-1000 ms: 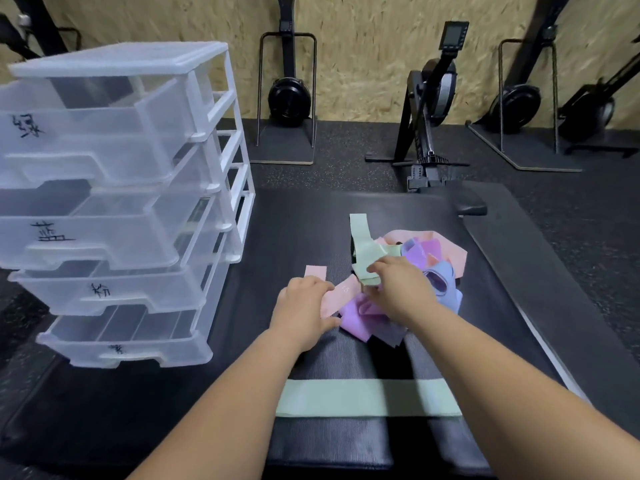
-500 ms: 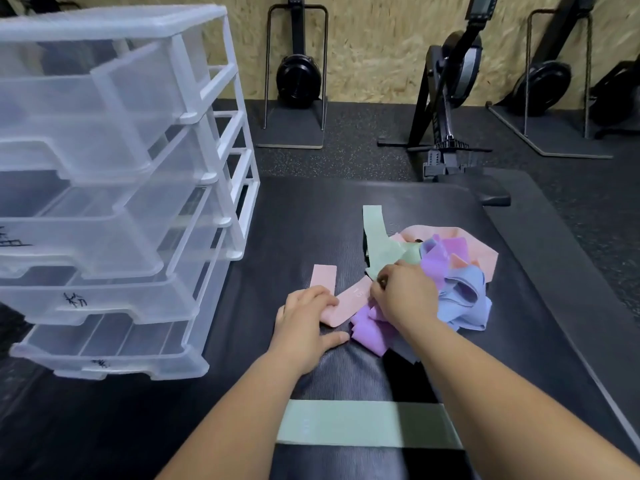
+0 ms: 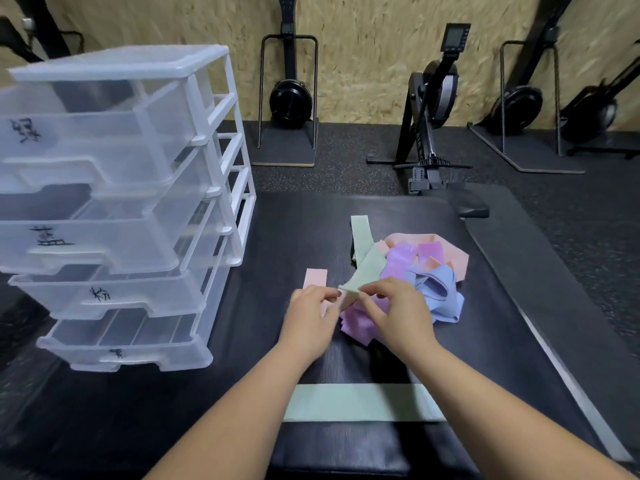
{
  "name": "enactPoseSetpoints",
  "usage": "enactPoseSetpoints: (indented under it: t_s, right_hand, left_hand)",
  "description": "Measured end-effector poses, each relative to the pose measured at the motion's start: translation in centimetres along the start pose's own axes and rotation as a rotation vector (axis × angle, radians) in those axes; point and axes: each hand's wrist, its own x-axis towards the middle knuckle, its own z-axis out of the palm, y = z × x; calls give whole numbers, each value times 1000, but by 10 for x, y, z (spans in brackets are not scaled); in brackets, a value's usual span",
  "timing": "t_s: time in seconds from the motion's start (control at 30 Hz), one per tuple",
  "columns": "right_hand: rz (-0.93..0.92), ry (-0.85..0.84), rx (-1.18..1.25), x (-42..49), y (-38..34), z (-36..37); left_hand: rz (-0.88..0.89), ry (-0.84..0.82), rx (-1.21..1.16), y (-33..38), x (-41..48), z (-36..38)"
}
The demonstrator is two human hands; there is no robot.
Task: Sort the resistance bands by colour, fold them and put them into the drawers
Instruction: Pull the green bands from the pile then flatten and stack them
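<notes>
A tangled pile of resistance bands lies on the black mat (image 3: 491,341): pink (image 3: 446,251), purple (image 3: 398,261), blue (image 3: 440,292) and green (image 3: 363,251). My right hand (image 3: 394,313) pinches the near end of the green band at the pile's left edge. My left hand (image 3: 311,320) meets it there, its fingers on the same green tip, resting over a pink band (image 3: 316,277). A second green band (image 3: 360,401) lies flat across the mat under my forearms. The clear plastic drawer unit (image 3: 114,209) stands at left, its labelled drawers pulled partly out.
Rowing machines (image 3: 433,109) and their stands (image 3: 289,98) line the chipboard wall behind the mat. A dark strip with a pale edge (image 3: 554,368) runs along the mat's right side. Speckled rubber floor surrounds everything.
My right hand has drawn the green band's end out of the pile toward the left, and my left hand has lifted off the pink band to meet it. The head has tilted up.
</notes>
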Motion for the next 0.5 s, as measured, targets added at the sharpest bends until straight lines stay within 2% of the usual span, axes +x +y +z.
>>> enactPoseSetpoints:
  t_s: [0.07,0.2,0.3,0.5]
  right_hand:
    - [-12,-26,38,-14,-3,1]
    - [-71,-96,80,-39,-14,0]
    - [-59,-211,105,-47,-18,-5]
    - [28,-190,34,-33,-20,-38]
  left_hand:
    - [-153,-44,-289,13,-10,0]
    - [-245,-4,-459,16,-33,-4]
    - [-238,11,-388,12,-41,-15]
    - [-111,-15,-203,21,-47,-60]
